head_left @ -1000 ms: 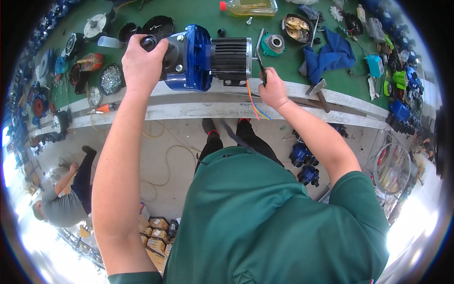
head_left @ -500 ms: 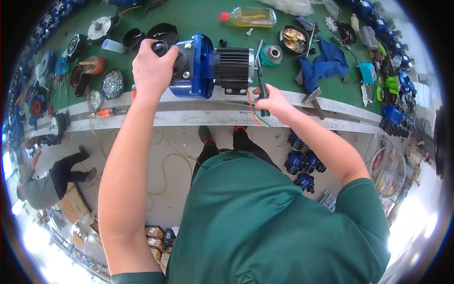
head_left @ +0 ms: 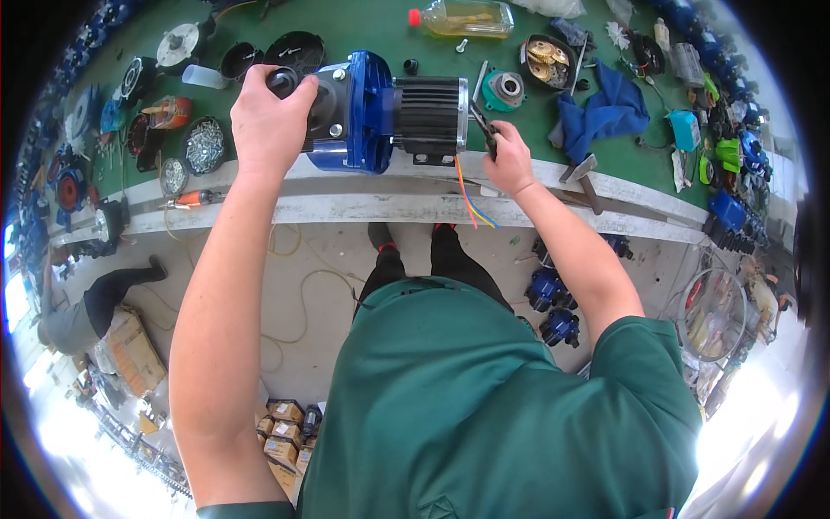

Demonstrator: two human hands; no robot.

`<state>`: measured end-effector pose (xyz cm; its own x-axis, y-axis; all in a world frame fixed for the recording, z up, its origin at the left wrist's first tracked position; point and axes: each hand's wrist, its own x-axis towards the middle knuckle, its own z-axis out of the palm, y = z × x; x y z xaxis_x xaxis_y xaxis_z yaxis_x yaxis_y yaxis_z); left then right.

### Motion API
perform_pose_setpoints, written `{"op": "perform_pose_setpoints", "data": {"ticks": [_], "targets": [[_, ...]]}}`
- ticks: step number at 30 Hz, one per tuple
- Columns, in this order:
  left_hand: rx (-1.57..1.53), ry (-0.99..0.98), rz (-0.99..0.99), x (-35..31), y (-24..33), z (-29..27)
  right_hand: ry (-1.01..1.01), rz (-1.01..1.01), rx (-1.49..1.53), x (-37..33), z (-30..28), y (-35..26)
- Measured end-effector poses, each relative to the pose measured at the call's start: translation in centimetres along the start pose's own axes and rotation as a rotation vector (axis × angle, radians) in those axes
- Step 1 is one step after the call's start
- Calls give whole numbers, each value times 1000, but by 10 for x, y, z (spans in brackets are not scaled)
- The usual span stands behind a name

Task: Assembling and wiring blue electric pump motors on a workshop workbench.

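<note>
A geared motor with a blue flange housing (head_left: 370,112) and a black finned body (head_left: 430,117) lies sideways near the bench's front edge. My left hand (head_left: 272,121) grips its dark left end, thumb and fingers around a round black part. Red, yellow and blue wires (head_left: 469,197) hang from the motor's underside. My right hand (head_left: 510,158) is closed around dark-handled pliers (head_left: 482,124), whose jaws are at the motor's right end face. Whether the jaws clamp anything there is too small to tell. Just beyond them sits a teal flange with a bearing (head_left: 505,89).
A hammer (head_left: 586,177) lies at the front edge beside a blue cloth (head_left: 603,112). Farther back are a tray of brass gears (head_left: 547,62) and a bottle of yellow liquid (head_left: 462,18). Bowls of screws (head_left: 205,145) stand left. Blue housings (head_left: 549,288) sit on the floor.
My right hand has moved away from me and slightly right, and the pliers now slant instead of standing nearly straight. My left hand keeps its grip on the motor.
</note>
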<state>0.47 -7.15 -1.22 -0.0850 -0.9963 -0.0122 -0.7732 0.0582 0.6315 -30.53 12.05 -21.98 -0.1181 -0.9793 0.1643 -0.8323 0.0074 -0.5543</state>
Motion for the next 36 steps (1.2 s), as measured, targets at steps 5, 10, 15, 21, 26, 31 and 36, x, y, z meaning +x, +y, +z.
{"op": "perform_pose_setpoints", "data": {"ticks": [5, 10, 15, 21, 26, 31, 36], "targets": [[15, 8, 4, 1, 2, 3, -56, 283, 61, -18, -6, -57], [4, 17, 7, 1, -2, 0, -332, 926, 682, 30, -69, -110], [26, 16, 9, 1, -1, 0, -440, 750, 499, 9, -50, -83], [14, 10, -6, -5, 4, 0, -39, 142, 127, -8, 5, -21], [41, 43, 30, -1, -2, 3, -46, 261, 125, -15, 2, -45], [15, 57, 47, 1, 4, 4, -308, 757, 467, 19, -53, -98], [12, 76, 85, 2, -5, 8, -472, 1101, 1246, 24, -71, -92]]}}
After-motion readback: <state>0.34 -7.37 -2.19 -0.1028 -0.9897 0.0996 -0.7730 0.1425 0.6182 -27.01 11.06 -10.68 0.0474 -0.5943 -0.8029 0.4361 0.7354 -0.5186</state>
